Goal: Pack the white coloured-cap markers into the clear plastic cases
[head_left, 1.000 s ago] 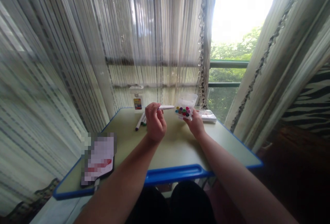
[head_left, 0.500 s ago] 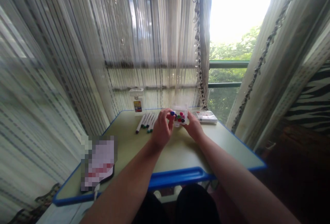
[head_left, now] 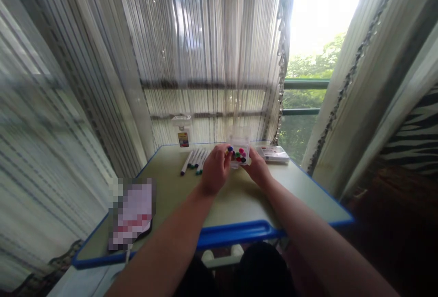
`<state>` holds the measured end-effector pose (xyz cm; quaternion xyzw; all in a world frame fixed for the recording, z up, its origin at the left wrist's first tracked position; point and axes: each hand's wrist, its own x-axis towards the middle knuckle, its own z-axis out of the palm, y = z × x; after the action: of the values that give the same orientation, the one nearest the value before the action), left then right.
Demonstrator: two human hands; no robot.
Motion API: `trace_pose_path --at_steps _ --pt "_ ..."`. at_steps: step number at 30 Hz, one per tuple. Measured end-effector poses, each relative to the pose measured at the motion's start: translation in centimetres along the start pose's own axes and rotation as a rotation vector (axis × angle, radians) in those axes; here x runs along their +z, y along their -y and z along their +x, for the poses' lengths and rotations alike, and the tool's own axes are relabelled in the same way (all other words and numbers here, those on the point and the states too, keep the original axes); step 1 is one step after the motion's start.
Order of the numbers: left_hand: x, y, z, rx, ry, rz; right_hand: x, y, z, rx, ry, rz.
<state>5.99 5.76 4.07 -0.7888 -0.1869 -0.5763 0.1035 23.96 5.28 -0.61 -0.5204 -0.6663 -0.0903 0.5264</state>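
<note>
Head cam's the only view here, looking down over both forearms at a pale green surface (head_left: 239, 201) w/ a blue rim (head_left: 236, 234). R hand (head_left: 258, 168) is closed round the right side of a clear plastic box (head_left: 239, 148), and the box sits right between the hands, just past mid-surface. Can't tell if it's resting on the surface or held just above it. L hand (head_left: 216, 169) is curled, fingers right at the box's left side, next to a cluster of round colored caps (head_left: 238, 154) – blue, red, green, dark – at the box's front. Knuckles block the view, so can't tell if L is actually gripping anything. Looks like R is steadying the box so L can work at the caps w/o it sliding.

Rest of the stuff: white markers (head_left: 195, 161) lie side by side left of the hands, prob kept within easy reach. Small bottle (head_left: 183, 136) w/ a colorful label stands behind them, flat pack (head_left: 273, 153) right of the box. Pixelated pad (head_left: 132, 212) front left – no idea what it is. Striped sheer curtains (head_left: 205, 37) hang behind everything.
</note>
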Motion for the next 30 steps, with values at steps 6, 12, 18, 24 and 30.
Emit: trace_pose_path --at_steps 6,12,18,24,30 --pt "0.3 0.3 0.1 0.003 0.052 -0.031 -0.1 0.1 0.0 0.000 -0.011 -0.021" --pt "0.4 0.5 0.1 -0.075 0.045 -0.032 -0.1 0.1 0.0 0.005 -0.013 -0.018" --pt "0.1 0.6 0.1 -0.053 0.049 -0.023 -0.1 0.2 0.0 0.005 -0.020 -0.007" --pt "-0.4 0.8 0.2 -0.053 0.017 -0.016 -0.1 0.2 -0.1 0.004 -0.009 0.012" --pt "-0.2 1.4 0.6 -0.259 -0.020 -0.065 -0.2 0.4 -0.1 0.018 0.010 -0.004"
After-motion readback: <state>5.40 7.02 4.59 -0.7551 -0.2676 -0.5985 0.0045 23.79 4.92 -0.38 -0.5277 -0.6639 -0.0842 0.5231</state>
